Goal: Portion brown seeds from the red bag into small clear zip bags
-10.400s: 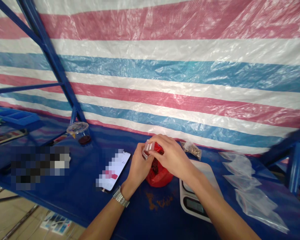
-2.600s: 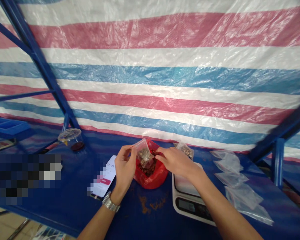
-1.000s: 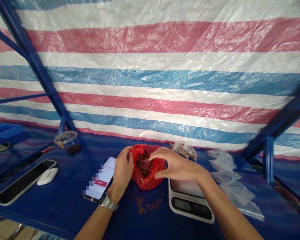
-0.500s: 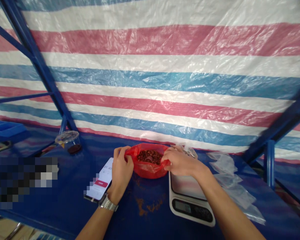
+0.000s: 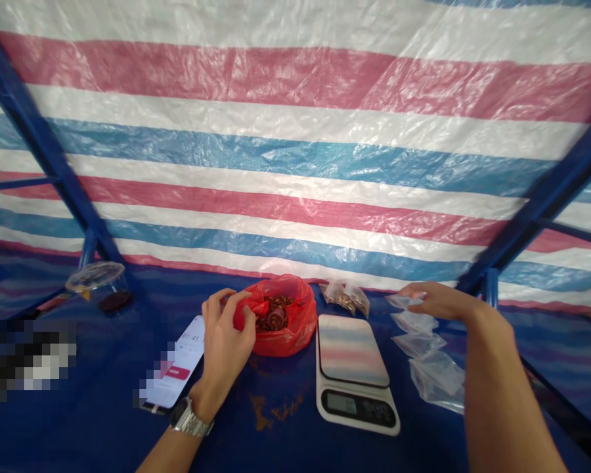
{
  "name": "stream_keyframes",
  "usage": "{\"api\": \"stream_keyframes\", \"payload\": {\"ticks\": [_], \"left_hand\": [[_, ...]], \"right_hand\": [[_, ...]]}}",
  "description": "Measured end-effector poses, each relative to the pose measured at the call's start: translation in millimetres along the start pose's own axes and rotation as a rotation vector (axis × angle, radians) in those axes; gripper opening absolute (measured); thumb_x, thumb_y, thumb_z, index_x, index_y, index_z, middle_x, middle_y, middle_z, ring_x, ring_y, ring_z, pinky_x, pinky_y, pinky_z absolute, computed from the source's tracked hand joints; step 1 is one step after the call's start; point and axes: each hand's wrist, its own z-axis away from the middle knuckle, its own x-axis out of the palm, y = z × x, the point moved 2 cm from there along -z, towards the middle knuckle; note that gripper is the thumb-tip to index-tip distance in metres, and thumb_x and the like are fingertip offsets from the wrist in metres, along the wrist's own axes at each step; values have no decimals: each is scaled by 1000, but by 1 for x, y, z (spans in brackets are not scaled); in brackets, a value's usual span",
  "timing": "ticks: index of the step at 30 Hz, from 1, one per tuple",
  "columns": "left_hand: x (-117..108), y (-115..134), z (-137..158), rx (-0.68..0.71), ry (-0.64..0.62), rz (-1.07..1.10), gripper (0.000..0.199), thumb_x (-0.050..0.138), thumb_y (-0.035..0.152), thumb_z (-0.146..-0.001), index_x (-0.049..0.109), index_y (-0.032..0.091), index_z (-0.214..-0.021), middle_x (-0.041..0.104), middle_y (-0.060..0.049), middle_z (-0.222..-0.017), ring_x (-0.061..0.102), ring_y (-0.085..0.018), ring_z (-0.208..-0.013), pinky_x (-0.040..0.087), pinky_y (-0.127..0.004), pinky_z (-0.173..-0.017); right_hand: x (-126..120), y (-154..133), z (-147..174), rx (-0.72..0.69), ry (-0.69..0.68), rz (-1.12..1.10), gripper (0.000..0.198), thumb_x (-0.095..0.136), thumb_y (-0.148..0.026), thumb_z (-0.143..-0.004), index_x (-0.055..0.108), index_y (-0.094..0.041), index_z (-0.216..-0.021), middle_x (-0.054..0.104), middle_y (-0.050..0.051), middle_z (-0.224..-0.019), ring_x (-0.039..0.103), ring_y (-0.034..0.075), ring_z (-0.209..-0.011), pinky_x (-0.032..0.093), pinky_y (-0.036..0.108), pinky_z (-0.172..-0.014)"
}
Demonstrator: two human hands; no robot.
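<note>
My left hand [image 5: 229, 328], with a metal-band watch on the wrist, has its fingers curled on the left edge of a red plastic bag [image 5: 295, 335]. Inside the open bag lie reddish-brown dried bits [image 5: 282, 303] and a small round cup [image 5: 276, 320]. Off to the right, my right hand [image 5: 433, 299] pinches the farthest of several clear plastic bags [image 5: 418, 322] laid in an overlapping row. Between the red bag and that row sits a white digital scale [image 5: 352, 351] with nothing on its plate.
Small filled bags [image 5: 345, 297] lie behind the scale. A phone [image 5: 175, 371] showing a timer is left of my left hand. Farther left stands a clear tub [image 5: 98, 286] with dark contents. Brown powder [image 5: 270, 412] is scattered on the blue table. Blue frame bars [image 5: 532, 210] slope at both sides.
My right hand has let go of the red bag's right edge and moved right to the clear bags. The view has shifted right, and the scale and filled bags are now uncovered.
</note>
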Motion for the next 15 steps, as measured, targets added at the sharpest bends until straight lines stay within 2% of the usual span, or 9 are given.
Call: {"api": "stream_keyframes", "payload": {"ticks": [1,3,7,9,12,15], "left_hand": [[0,3,1,14,5,7,21,56,18,-93,70,21,-107,58,-11,-114,56,-29,-104,48,-46,-97],[0,6,3,47,5,20,20,56,16,-93,69,21,-106,58,-10,-113,56,-28,-103,48,-45,-95],[1,8,6,107,-12,44,19,57,12,-92,68,21,-105,57,-9,-112,56,-26,-102,49,-43,-94],[1,8,6,123,-9,57,19,57,11,-92,68,20,-104,57,-9,-111,56,-25,-101,48,-42,-93],[1,7,5,129,13,70,19,57,9,-92,68,20,-102,58,-8,-108,56,-25,-100,48,-41,-91],[0,6,5,119,26,74,20,56,7,-91,68,20,-100,58,-8,-106,56,-25,-99,48,-40,-90]], "right_hand": [[3,16,0,49,-113,-28,29,76,-18,-66,84,-24,-93,81,13,-99,77,32,-87,61,38,-77],[7,34,-1,75,-182,-53,39,75,-21,-68,82,-24,-106,79,15,-108,76,32,-95,60,38,-82],[15,31,-14,118,-45,150,46,70,-38,-81,76,-21,-123,76,16,-115,72,32,-106,54,40,-95],[25,25,-23,195,-20,243,44,70,-43,-82,77,-23,-121,76,14,-115,69,35,-112,50,47,-101],[41,20,-31,267,-33,264,35,74,-43,-78,80,-26,-108,79,11,-106,69,39,-111,44,59,-103],[50,20,-33,290,-25,252,22,70,-38,-81,81,-25,-95,79,10,-106,71,38,-108,42,62,-104]]}}
